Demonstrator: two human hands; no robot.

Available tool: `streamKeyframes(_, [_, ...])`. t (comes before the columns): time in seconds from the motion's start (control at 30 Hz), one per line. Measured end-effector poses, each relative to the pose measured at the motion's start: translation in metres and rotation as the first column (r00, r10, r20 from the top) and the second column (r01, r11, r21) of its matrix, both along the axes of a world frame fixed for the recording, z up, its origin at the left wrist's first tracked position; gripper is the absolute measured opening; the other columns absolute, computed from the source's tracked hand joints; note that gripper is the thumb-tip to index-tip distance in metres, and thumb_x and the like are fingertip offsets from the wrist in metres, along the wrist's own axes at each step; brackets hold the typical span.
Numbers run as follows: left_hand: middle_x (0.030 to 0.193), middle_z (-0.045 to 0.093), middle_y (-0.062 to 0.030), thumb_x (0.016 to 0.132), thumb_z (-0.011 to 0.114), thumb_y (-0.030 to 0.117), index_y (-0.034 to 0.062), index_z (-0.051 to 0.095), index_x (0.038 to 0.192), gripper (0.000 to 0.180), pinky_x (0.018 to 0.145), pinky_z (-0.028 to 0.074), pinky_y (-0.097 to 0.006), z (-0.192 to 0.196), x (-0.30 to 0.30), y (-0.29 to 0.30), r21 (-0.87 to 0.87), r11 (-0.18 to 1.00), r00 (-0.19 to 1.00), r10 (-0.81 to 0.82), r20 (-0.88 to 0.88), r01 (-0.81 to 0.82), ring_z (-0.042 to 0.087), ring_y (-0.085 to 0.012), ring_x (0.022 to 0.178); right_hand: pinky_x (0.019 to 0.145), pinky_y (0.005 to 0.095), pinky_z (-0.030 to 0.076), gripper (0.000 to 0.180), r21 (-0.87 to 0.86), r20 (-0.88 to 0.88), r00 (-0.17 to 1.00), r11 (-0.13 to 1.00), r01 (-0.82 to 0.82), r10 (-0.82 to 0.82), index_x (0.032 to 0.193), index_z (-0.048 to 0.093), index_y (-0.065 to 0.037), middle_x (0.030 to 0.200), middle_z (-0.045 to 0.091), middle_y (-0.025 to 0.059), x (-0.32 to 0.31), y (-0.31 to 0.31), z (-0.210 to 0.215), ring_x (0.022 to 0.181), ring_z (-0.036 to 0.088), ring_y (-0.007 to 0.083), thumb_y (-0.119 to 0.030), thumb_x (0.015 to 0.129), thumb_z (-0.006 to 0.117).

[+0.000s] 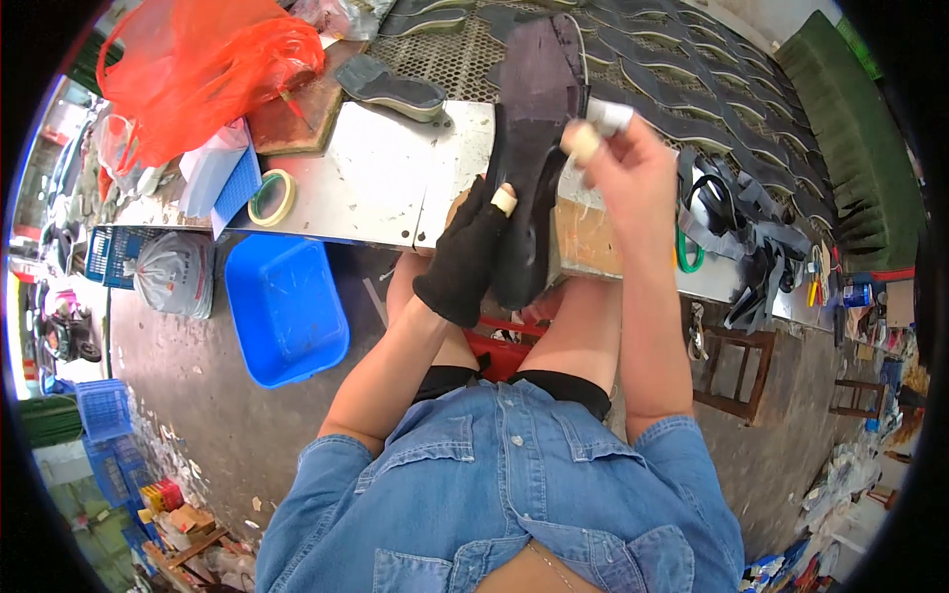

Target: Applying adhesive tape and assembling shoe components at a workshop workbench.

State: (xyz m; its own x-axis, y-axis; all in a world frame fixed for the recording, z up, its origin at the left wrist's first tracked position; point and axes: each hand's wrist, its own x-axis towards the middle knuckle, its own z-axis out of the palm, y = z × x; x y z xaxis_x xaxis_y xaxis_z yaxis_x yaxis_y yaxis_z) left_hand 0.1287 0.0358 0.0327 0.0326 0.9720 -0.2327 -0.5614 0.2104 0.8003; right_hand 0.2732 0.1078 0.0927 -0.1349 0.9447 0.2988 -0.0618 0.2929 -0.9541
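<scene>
A dark shoe upper on a last (537,119) is held up over the bench edge, its purplish-black underside facing me. My left hand (471,247), in a black glove with a pale cot on the thumb tip, is closed round the shoe's lower left side. At the shoe's upper right edge is my bare right hand (633,168), fingers bent and smeared by motion. Pale coverings show on its fingertips; whether it grips anything is unclear. A loose grey-black shoe sole (392,87) lies on the bench to the left of the shoe.
Rows of dark soles (682,74) cover the perforated rack behind the bench (386,163). Leftward are a red plastic bag (208,74), a tape roll (272,198) and a blue basin (287,311) below. Black straps (756,247) and a green ring (687,252) lie at right, above a wooden stool (736,374).
</scene>
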Motion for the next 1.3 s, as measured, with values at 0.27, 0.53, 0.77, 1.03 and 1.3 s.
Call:
streamKeyframes(0.27, [0.135,0.049,-0.0074,0.101,0.040,0.020,0.0154,0.022,0.150,0.052,0.091,0.048,-0.028,0.003,0.005,0.001,0.138,0.988,0.955,-0.099,0.279,0.062,0.055,-0.0137,0.111,0.062,0.0219,0.048,0.040,-0.165,-0.200,0.959,0.957,-0.237,0.203,0.102,0.060,-0.002,0.083,0.065,0.0034,-0.005,-0.035,-0.010,0.073,0.060,0.0076,-0.009,0.069,0.082])
streamKeyframes(0.53, [0.105,0.058,-0.0054,0.102,0.039,0.025,0.0204,0.016,0.151,0.054,0.071,0.052,-0.024,-0.018,-0.001,0.005,0.189,0.980,0.915,-0.138,0.380,0.069,0.058,-0.0105,0.087,0.051,0.0210,0.045,0.021,-0.129,-0.267,0.962,0.987,-0.094,0.056,0.092,0.064,-0.003,0.075,0.064,0.0013,-0.011,-0.008,-0.023,0.062,0.058,0.0062,-0.003,0.075,0.077])
streamKeyframes(0.77, [0.097,0.062,-0.0081,0.096,0.052,0.035,0.0087,0.049,0.124,0.038,0.068,0.056,-0.032,-0.007,-0.010,-0.002,0.141,0.969,0.890,-0.243,0.386,0.204,0.064,-0.0183,0.076,0.044,0.0235,0.048,0.030,-0.150,-0.489,0.845,0.934,-0.325,0.215,0.099,0.059,-0.001,0.080,0.063,0.0064,-0.016,-0.014,-0.034,0.058,0.062,0.0122,0.003,0.074,0.075])
streamKeyframes(1.03, [0.093,0.063,-0.0024,0.097,0.053,0.035,0.0067,0.056,0.116,0.034,0.067,0.051,-0.025,0.010,-0.007,0.016,-0.011,0.996,0.987,0.089,-0.135,-0.092,0.061,-0.0104,0.076,0.060,0.0203,0.044,0.029,-0.247,-0.358,0.933,0.967,-0.062,-0.032,0.110,0.065,-0.003,0.082,0.065,-0.0005,-0.011,0.007,-0.064,0.070,0.058,0.0061,-0.011,0.083,0.072])
streamKeyframes(1.3, [0.113,0.059,-0.0079,0.102,0.041,0.027,0.0042,0.047,0.127,0.035,0.087,0.048,-0.029,0.011,-0.015,0.014,0.205,0.979,0.969,-0.045,0.244,-0.006,0.057,-0.0127,0.103,0.059,0.0212,0.039,0.021,-0.250,-0.200,0.972,0.953,-0.170,0.121,0.102,0.070,-0.003,0.078,0.063,-0.0039,0.006,0.000,-0.051,0.066,0.050,0.0034,-0.016,0.086,0.070])
